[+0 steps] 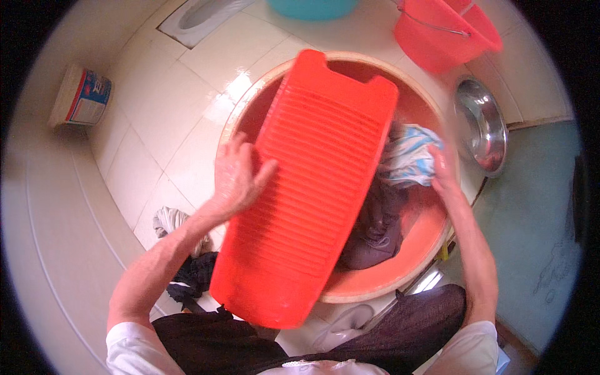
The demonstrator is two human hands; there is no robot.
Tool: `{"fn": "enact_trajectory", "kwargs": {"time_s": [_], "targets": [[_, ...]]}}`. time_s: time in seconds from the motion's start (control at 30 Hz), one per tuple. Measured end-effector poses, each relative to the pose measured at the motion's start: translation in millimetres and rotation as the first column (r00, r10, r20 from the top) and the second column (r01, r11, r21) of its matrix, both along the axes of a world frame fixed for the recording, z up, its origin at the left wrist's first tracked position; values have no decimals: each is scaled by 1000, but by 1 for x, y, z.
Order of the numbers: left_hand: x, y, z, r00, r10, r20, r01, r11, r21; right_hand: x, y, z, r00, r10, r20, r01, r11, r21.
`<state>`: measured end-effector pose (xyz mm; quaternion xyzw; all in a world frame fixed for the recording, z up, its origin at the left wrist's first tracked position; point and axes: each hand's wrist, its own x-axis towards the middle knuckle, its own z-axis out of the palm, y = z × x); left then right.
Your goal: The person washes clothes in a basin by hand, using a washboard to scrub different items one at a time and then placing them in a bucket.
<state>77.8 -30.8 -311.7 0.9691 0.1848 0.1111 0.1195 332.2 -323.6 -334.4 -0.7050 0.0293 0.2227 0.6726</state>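
Observation:
A red plastic washboard (323, 178) leans at a slant across a large round orange tub (408, 267). Over the board's left edge, my left hand (241, 171) has its fingers spread and holds nothing; whether it touches the board is unclear. At the tub's right side my right hand (443, 166) grips a white and blue striped cloth (410, 154). Dark wet clothing (375, 239) lies in the tub below that cloth, partly hidden by the washboard.
A red bucket (440, 37) and a shiny metal basin (483, 124) stand beyond the tub to the right. A teal basin (311, 7) is at the top edge. Dark clothes (197, 274) and a pale cloth (171, 222) lie on the tiles at left, with a labelled container (84, 96) farther up.

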Motion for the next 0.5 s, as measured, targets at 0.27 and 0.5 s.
{"fn": "enact_trajectory", "kwargs": {"time_s": [0.27, 0.5], "targets": [[-8, -95, -23, 932, 90, -350, -349, 482, -804, -27, -53, 152, 962, -101, 252, 81, 993, 90], [48, -109, -10, 983, -177, -54, 122, 838, -531, -67, -47, 257, 824, -486, 290, 432, 872, 232]]}}
